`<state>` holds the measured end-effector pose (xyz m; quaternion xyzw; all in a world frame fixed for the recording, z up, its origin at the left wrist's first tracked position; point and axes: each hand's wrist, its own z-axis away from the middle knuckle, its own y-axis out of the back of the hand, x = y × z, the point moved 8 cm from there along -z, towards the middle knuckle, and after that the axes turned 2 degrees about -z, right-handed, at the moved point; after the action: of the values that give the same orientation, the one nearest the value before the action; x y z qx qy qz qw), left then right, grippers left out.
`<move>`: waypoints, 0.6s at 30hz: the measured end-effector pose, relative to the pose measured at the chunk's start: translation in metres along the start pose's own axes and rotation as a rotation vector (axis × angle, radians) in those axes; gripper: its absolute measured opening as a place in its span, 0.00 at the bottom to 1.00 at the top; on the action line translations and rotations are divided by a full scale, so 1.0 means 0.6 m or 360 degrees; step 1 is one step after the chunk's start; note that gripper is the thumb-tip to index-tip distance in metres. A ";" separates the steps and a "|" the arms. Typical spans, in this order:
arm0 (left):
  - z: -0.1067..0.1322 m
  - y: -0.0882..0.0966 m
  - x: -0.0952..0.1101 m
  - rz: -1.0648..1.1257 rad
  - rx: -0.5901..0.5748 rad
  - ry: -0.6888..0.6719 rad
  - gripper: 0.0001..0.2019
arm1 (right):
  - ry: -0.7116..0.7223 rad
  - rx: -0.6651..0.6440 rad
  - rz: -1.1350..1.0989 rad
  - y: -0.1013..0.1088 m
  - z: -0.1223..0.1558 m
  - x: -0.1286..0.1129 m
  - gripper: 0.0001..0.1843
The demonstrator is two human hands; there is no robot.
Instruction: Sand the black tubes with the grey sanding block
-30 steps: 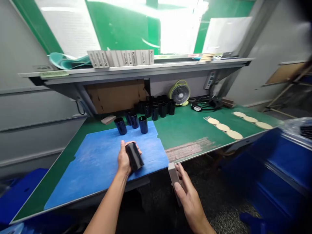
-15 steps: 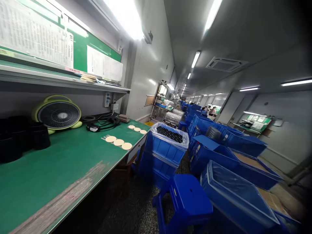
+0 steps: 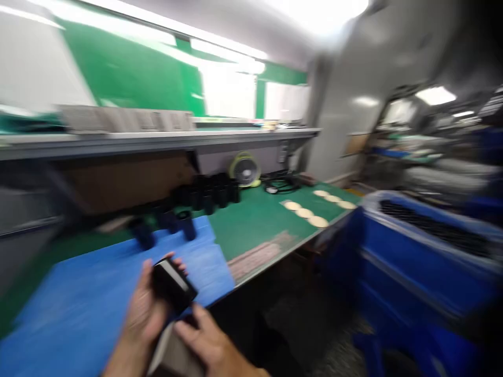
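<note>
- One black cylinder (image 3: 173, 285) lies in the left hand (image 3: 143, 314), its long axis tilted from upper left to lower right; that hand's fingers (image 3: 168, 257) curl clenched around it.
- The right hand (image 3: 208, 343) sits just below the cylinder's lower end; blur hides whether its fingers touch it or grip the pale block (image 3: 168, 353) beneath them.
- Ahead of the fingers, black cups (image 3: 186, 226) stand on a blue mat (image 3: 78, 324).
- Farther ahead lies a green bench (image 3: 255, 235); to the right, a blue crate (image 3: 412, 251).
</note>
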<state>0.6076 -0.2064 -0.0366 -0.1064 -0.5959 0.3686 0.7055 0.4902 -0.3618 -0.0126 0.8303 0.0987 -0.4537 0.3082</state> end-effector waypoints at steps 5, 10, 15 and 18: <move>-0.001 0.084 0.100 0.0064 -0.0265 -0.0200 0.24 | 0.0050 0.0011 -0.0189 -0.052 -0.005 0.029 0.39; -0.024 0.103 0.078 0.0011 -0.0296 -0.0215 0.25 | 0.0005 0.0307 0.0052 -0.020 -0.008 0.041 0.35; -0.019 0.115 0.082 -0.0013 -0.0325 -0.0306 0.29 | 0.0074 0.0391 0.0295 -0.039 -0.061 0.039 0.35; -0.020 0.126 0.084 -0.0006 -0.0264 -0.0315 0.28 | 0.0080 0.0404 0.0299 -0.052 -0.085 0.038 0.34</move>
<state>0.5899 -0.1169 -0.0463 -0.1263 -0.6913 0.3253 0.6328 0.5247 -0.3092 -0.0241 0.8793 -0.0298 -0.4107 0.2391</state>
